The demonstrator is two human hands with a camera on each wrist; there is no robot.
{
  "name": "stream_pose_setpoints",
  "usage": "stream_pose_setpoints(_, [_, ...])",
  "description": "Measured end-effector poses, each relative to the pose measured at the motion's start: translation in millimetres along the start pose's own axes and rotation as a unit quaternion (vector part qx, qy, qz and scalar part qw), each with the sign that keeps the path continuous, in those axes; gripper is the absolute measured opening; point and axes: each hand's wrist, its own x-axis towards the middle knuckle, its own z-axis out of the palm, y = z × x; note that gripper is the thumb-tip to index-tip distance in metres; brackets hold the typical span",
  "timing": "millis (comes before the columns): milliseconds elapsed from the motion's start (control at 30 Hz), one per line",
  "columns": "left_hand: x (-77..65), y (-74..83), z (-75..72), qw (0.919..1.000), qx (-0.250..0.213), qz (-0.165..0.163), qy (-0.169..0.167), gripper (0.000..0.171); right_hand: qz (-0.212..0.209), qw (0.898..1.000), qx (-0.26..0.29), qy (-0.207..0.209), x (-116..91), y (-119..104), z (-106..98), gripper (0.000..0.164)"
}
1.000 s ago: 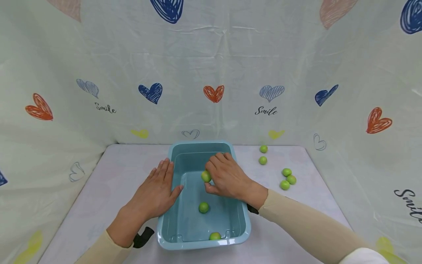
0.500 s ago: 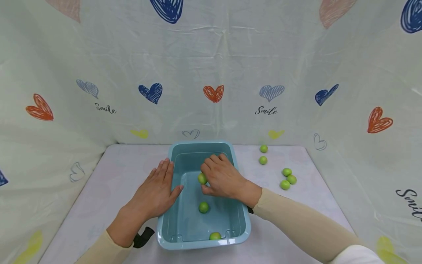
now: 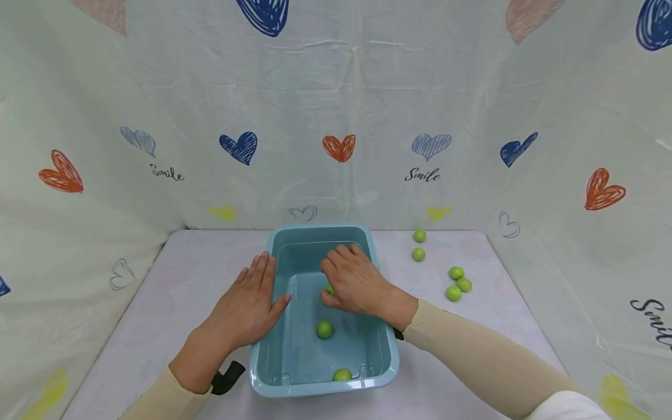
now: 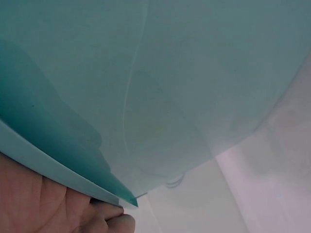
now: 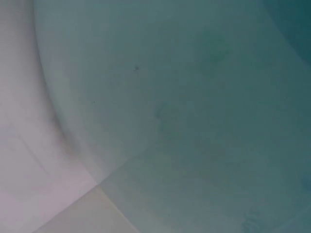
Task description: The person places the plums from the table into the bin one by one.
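A light blue plastic basin [image 3: 324,392] stands on the table. My left hand [image 3: 247,315] lies along its left rim with straight fingers, its palm side against the wall in the left wrist view. Above the basin, my right hand [image 3: 359,283] has loosely curved fingers, thumb apart from the index finger. In that gap, partly hidden, shows a small round lime-like green fruit [image 3: 329,289], seemingly lower than the fingers and free of them. Two more such fruits, a middle green fruit [image 3: 324,329] and a near green fruit [image 3: 342,375], lie on the basin floor.
Right of the basin, two green fruits [image 3: 418,254] lie near the table's back edge. A cluster of three green fruits [image 3: 457,273] sits further right. A heart-printed curtain [image 3: 341,105] encloses the white table [image 3: 210,256]. The right wrist view shows only the basin wall.
The right hand first moved slightly left with the fruit pinched in its fingertips. Now the fruit has slipped down and partly behind the hand, apparently let go. The left hand stays put.
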Motion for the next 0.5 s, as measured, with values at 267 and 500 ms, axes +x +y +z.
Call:
stream_pose_setpoints(267, [-0.5,-0.9,0.4,1.0000,-0.009,0.000,0.000,0.082,0.076,0.995,0.044,0.050,-18.4,20.0,-11.6,0.017])
stream_pose_setpoints(500, [-0.6,-0.6,0.6,0.9999,-0.012,-0.001,0.004,0.081,0.148,0.979,0.030,0.139,-65.4,62.8,-14.2,0.020])
